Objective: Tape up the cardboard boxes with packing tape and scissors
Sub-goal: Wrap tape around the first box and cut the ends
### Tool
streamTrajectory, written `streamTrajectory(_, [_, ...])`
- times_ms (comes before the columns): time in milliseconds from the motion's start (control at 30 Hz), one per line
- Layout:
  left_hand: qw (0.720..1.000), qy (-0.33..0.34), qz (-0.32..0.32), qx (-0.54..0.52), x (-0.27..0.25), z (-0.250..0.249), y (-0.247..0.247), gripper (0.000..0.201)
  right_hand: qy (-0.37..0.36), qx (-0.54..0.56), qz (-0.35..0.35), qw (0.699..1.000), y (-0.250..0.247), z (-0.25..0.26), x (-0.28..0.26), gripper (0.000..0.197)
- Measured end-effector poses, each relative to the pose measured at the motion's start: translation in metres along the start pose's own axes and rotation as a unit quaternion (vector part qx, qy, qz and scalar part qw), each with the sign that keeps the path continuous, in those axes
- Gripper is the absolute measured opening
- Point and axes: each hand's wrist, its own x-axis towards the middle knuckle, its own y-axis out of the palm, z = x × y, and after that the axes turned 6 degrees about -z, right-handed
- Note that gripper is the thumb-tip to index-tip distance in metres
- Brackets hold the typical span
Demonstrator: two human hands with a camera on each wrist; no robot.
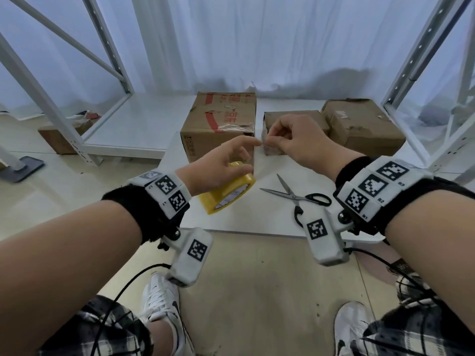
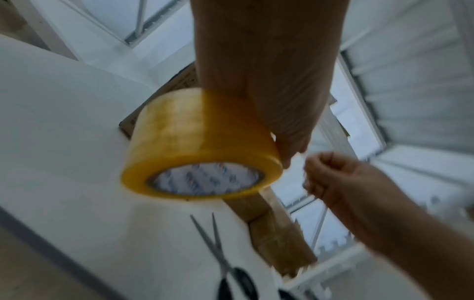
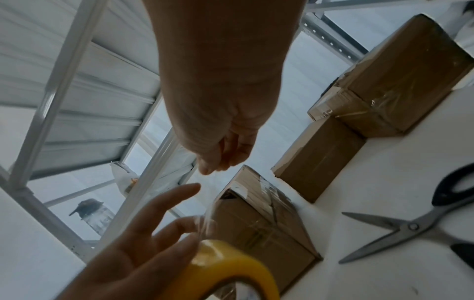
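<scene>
My left hand (image 1: pixel 221 163) holds a yellow roll of packing tape (image 1: pixel 231 194) above the white table (image 1: pixel 246 222), its index finger stretched out. My right hand (image 1: pixel 290 140) pinches the free end of the clear tape strip (image 3: pixel 207 203), pulled up a short way from the roll (image 3: pixel 231 270). Both hands hover in front of a tall cardboard box (image 1: pixel 221 119) with red print. A small box (image 1: pixel 295 118) and a wider box (image 1: pixel 365 124) stand to its right. Open scissors (image 1: pixel 295 195) lie on the table below my right wrist.
White metal shelf frames (image 1: pixel 64 119) stand at the left and right (image 1: pixel 411 73), with a white curtain behind. Another box (image 1: pixel 56 140) sits on the floor at the left. The table's front edge (image 1: pixel 257 232) is near my knees, and cables hang from both wrists.
</scene>
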Motion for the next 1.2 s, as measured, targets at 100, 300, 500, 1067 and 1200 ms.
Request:
streamTrajectory(100, [0.996,-0.005,-0.072,0.06,0.0,0.006,0.015,0.039,0.001,-0.04,-0.007,0.999,0.001,0.001,-0.003,0.004])
streamTrajectory(300, [0.986,-0.151,-0.039,0.052,0.005,0.017,0.028,0.073,-0.052,-0.106,0.023,0.993,0.012,0.008,-0.004,0.011])
streamTrajectory(500, [0.973,-0.221,-0.023,-0.065,0.0,0.033,0.035,0.081,-0.004,-0.082,0.042,0.996,0.029,-0.012,-0.002,0.011])
streamTrajectory(1067, [0.976,-0.213,-0.04,-0.029,0.027,0.05,0.045,0.054,-0.03,-0.028,0.04,0.998,0.033,-0.025,0.012,0.014])
streamTrajectory(1200, [0.98,-0.162,-0.109,0.024,0.03,0.053,0.044,0.042,-0.023,-0.021,0.044,0.999,0.03,-0.024,0.011,0.009])
